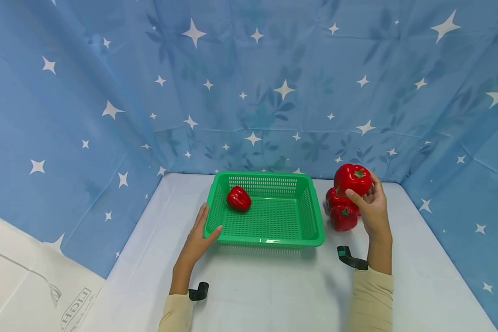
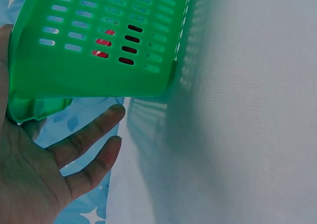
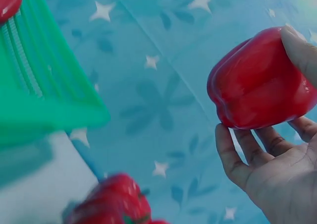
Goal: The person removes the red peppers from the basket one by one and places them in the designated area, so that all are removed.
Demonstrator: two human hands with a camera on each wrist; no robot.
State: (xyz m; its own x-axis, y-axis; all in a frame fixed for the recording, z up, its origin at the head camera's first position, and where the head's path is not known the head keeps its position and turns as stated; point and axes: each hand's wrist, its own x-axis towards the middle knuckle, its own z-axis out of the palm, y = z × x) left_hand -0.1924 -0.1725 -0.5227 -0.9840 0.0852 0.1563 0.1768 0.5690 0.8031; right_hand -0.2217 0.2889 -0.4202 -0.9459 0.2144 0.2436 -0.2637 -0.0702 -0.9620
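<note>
My right hand holds a red bell pepper between thumb and fingers, raised over a small group of red peppers on the table. In the right wrist view the held pepper rests on the fingertips with the thumb over its top. A green plastic basket stands in the middle with one red pepper lying in its left part. At the basket's left front corner my left hand rests with fingers extended along the rim. The left wrist view shows that hand with spread fingers beside the slotted wall.
The white table extends in front of the basket. A blue curtain with white stars rises behind the table and along both sides. Printed white material lies at the lower left. Black wrist straps sit on both forearms.
</note>
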